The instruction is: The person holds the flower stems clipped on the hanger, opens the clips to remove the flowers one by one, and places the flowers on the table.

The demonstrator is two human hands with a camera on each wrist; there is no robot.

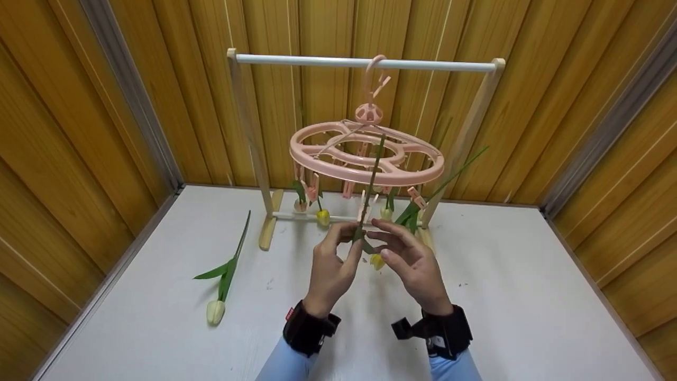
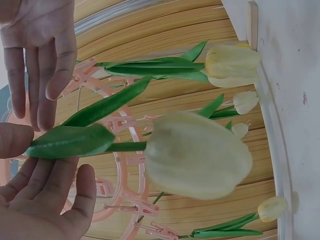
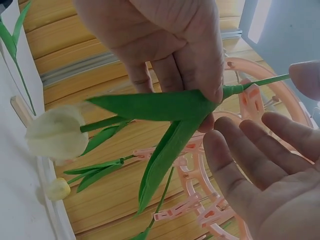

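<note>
A pale yellow tulip [image 1: 376,261] [image 2: 197,155] [image 3: 55,132] hangs head down below a pink round clip hanger [image 1: 317,164], its stem rising past the ring. My right hand [image 1: 378,238] [image 3: 210,105] pinches the stem where the leaves branch. Facing it, my left hand [image 1: 349,243] [image 2: 45,165] has its palm open, fingers spread, and its thumb touching the stem and leaf. A pink clip [image 1: 365,206] hangs just above both hands. Several other tulips [image 1: 322,216] dangle head down from other clips.
The hanger hooks over the white rod of a wooden rack [image 1: 317,61] standing at the back of a white table [image 1: 502,296]. One more tulip [image 1: 225,275] lies flat on the table to the left. Wood-panelled walls close in on three sides.
</note>
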